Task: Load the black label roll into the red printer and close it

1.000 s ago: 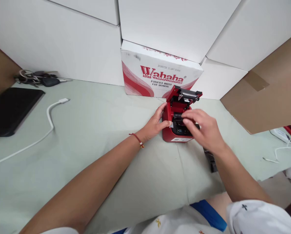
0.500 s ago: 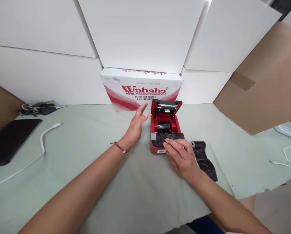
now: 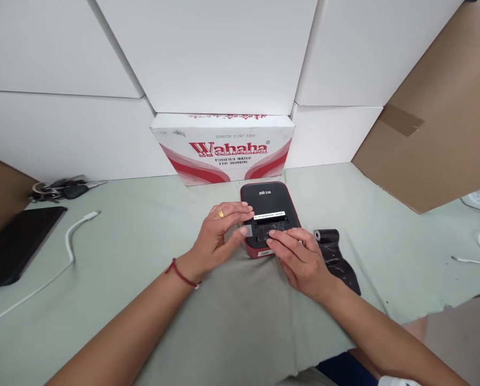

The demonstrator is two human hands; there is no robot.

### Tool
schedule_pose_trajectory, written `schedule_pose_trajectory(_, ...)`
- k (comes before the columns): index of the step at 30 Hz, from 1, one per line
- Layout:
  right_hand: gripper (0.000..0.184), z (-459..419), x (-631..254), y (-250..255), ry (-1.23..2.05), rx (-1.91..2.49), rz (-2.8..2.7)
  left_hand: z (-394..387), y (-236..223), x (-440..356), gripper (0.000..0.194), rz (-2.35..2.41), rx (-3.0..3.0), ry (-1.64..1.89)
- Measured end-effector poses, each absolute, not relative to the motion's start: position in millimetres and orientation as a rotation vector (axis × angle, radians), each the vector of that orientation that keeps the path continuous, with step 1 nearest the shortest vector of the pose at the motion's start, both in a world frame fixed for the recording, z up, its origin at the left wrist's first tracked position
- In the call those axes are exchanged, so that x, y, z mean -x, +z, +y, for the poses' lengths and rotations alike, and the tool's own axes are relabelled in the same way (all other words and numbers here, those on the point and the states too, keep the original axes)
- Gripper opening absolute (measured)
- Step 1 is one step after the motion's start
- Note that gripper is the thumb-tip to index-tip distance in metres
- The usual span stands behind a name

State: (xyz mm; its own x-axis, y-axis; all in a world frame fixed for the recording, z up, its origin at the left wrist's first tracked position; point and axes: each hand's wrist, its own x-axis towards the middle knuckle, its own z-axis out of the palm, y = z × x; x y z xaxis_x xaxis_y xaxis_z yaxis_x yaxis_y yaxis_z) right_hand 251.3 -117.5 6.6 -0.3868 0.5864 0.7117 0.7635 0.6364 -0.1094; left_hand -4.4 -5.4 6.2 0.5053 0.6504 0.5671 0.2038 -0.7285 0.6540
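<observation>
A red and black label printer (image 3: 268, 202) stands on the cloth with its black lid down. From the slot under a white warning sticker (image 3: 270, 215), a black film strip (image 3: 265, 232) comes out over the front part. My right hand (image 3: 302, 262) holds this strip down, its fingertips together on the film and its thumb hidden. At the printer's left edge is my left hand (image 3: 219, 233), fingers stretched over the lid's side and thumb apart, near a small grey patch. Right of the printer lies a loose black film roll (image 3: 327, 237) with its tail unrolled toward me.
Behind the printer stands a Wahaha water carton (image 3: 227, 155) against white boxes (image 3: 207, 53). Keys (image 3: 63, 188), a black tablet-like slab (image 3: 20, 241) and a white cable (image 3: 68, 236) lie at left. A brown cardboard panel (image 3: 433, 128) rises at right.
The printer's lid was raised and is now down, hiding the roll inside. My left hand has come down onto the lid's left side. My right hand stays on the film strip.
</observation>
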Motion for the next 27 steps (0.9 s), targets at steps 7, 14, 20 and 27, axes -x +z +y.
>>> schedule_pose_trajectory(7,0.064,-116.6,-251.9,3.1,-0.275,1.085,-2.105,13.4,5.4,-12.0,0.081,0.642,-1.766,1.09)
schedule_pose_trajectory(14,0.067,-120.5,-257.0,14.9,-0.124,1.056,-2.127,1.2,-31.0,-32.5,0.119,0.561,-1.359,1.025)
schedule_pose_trajectory(20,0.026,-96.8,-263.3,67.5,0.227,1.13,-2.191,3.4,-35.1,-35.1,0.118,0.534,-1.385,1.029)
schedule_pose_trajectory(27,0.023,-73.3,-257.9,105.2,0.206,1.353,-2.326,1.8,-34.7,-39.5,0.115,0.5,-1.347,1.042)
